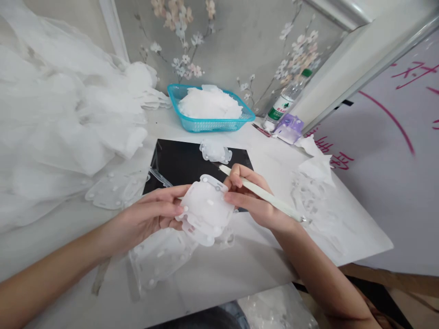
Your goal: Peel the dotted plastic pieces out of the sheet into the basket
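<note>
My left hand point(156, 210) is closed on the left edge of a white translucent plastic piece point(207, 208), with rounded tabs, slots and small round dots. At least one similar layer shows beneath its lower edge. My right hand point(252, 194) grips a slim white-handled craft knife point(270, 197), its thin dark tip pointing away to the left, over the black mat point(181, 160). The right fingertips also touch the piece's right edge. On the mat's far side lies another plastic piece point(215, 151). More cut sheets point(163, 258) rest below my left hand.
A blue basket point(216, 124) of white pieces stands at the back. Big piles of white sheets point(68, 105) fill the left. At right are a bottle point(283, 103), a purple item point(290, 128), red-handled tweezers or scissors point(261, 130) and white scraps point(315, 196). The table edge point(365, 256) slants at right.
</note>
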`<state>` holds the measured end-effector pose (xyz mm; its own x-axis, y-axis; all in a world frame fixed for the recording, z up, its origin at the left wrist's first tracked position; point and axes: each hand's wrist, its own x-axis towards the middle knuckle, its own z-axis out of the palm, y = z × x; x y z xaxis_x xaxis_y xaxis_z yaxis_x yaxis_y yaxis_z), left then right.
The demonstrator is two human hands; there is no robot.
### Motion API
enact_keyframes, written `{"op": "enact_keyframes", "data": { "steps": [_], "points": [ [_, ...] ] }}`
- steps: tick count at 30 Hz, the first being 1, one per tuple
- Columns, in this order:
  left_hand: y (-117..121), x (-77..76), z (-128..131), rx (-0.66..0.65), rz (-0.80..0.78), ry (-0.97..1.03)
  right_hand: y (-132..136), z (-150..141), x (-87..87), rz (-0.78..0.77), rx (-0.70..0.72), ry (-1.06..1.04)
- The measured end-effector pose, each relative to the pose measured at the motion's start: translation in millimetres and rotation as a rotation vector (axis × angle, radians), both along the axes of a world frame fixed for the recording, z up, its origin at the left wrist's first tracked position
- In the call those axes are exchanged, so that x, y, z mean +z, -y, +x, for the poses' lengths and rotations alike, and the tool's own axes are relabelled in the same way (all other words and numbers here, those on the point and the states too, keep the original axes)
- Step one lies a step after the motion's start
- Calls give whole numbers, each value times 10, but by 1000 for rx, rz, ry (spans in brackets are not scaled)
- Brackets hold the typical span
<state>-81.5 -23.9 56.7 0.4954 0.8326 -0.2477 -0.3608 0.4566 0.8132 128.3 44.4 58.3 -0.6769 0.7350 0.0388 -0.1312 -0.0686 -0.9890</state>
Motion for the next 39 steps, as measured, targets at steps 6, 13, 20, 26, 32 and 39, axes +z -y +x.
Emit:
{"op": "enact_keyframes", "data": {
  "steps": [6,13,20,26,32,39],
  "points": [
    [8,7,7,-2,9,5,0,3,4,-6,5,12],
    [-7,-37,5,21,5,-46,-7,11,7,-1,25,13],
    [-24,-72,1,40,-21,-171,-3,27,9,4,41,30],
    [-24,-71,16,52,-6,-190,6,15,17,53,38,73],
    [-12,-108,39,131,20,-311,30,-20,48,140,35,269],
    [-61,-150,25,357,54,-434,-208,4,-84,414,-252,308]
  ]
}}
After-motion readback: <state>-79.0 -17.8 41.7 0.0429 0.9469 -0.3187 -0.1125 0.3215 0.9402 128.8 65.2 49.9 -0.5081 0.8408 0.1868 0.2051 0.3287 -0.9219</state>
